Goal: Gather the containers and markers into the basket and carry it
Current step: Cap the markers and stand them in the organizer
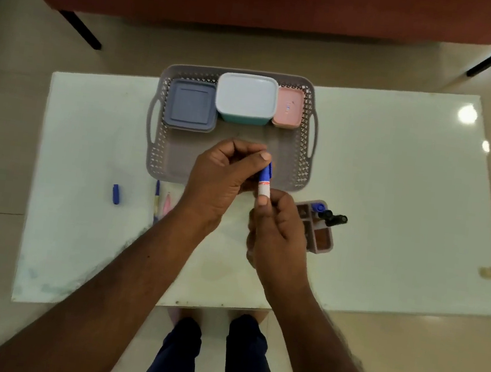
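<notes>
Both hands are closed on one blue marker [264,179]: the right hand [278,236] pinches its white lower end, the left hand [224,171] is curled round its capped upper end. The marker's long axis runs nearly straight from the near edge of the tabletop [390,203] toward the far edge, directly above the near wall of the basket [301,161]. Bare basket floor is seen just ahead, in front of three containers along the far wall. Left of the hands a loose blue cap [116,194] and two pens [160,203] lie on the tabletop; an organizer [316,225] with more markers stands just right

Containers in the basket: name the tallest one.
The white-lidded teal container, the middle of three, stands above the flat grey-blue container and pink container.
</notes>
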